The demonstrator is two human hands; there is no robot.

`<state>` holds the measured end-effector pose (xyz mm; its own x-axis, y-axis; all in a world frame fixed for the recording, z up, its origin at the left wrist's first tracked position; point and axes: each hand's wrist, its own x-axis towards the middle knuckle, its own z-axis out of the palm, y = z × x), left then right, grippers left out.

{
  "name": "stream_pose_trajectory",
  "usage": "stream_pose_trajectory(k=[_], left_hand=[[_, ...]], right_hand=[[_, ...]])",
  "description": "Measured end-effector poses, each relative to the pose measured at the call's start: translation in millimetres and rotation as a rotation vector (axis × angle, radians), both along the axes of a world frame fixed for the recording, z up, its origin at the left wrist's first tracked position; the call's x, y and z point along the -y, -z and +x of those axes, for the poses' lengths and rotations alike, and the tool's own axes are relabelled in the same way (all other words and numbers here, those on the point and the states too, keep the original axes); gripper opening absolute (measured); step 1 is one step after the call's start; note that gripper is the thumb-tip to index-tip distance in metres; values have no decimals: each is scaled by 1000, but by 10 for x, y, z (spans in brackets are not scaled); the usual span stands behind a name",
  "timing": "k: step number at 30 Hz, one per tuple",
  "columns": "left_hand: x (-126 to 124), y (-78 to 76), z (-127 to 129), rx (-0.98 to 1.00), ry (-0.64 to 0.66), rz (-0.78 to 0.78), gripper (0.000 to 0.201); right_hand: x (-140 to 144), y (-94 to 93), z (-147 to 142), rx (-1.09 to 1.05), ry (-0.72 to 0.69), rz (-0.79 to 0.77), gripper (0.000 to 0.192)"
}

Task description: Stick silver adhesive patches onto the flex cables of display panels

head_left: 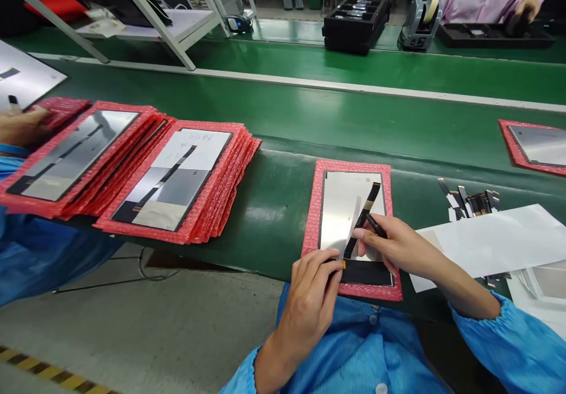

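Note:
An LCD panel (336, 205) with a silvery back and a black lower strip lies on a red bubble-wrap sleeve (312, 223) before me. A black flex cable (354, 242) slants up across it from a small orange tab (344, 264). My left hand (307, 291) rests at the panel's lower left, its bent fingertips closed on the cable's lower end beside the tab; the thumb is hidden. My right hand (400, 243) is closed around a slim black pen-like tool (377, 226), its fingertips against the middle of the cable. The tool's tip is hidden.
Loose flex cables (475, 202) lie at right, partly under white paper (495, 240). Stacked panels in red sleeves (177, 181) stand at left, near a co-worker's hand (22, 125). Another panel (542, 144) lies far right. Across the bench are black trays (356, 25) and a tape dispenser (418, 22).

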<state>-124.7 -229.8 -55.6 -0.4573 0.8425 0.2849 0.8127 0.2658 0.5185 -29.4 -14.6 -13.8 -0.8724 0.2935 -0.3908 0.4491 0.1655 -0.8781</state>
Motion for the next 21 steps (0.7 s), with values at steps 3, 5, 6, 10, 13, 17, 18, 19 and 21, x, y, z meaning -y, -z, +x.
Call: stream_pose_trajectory(k=[3,5,6,10,13,17,18,19,21], left_hand=[[41,-12,9,-1,24,33,19],[71,-18,12,2,42,68,14],[85,-18,12,7,46,88,14],[135,6,-9,39,43,123,19],[156,27,-33,60,35,125,22],[158,34,-53,64,32,133,25],[157,34,-55,64,33,134,25],[155,33,-58,64,34,133,25],[153,30,-61,63,38,127,26]], right_hand=[[15,0,-58,3,-22,-38,26],[31,0,-87,11,-31,-58,22],[39,0,-98,20,-36,-63,21],[56,-4,-129,71,-62,-43,22],[56,-9,-144,100,-74,-37,23],[54,-1,-153,110,-72,-49,22],[53,4,-153,107,-74,-57,22],[52,9,-152,104,-77,-63,23],[51,16,-149,101,-83,-70,23]])
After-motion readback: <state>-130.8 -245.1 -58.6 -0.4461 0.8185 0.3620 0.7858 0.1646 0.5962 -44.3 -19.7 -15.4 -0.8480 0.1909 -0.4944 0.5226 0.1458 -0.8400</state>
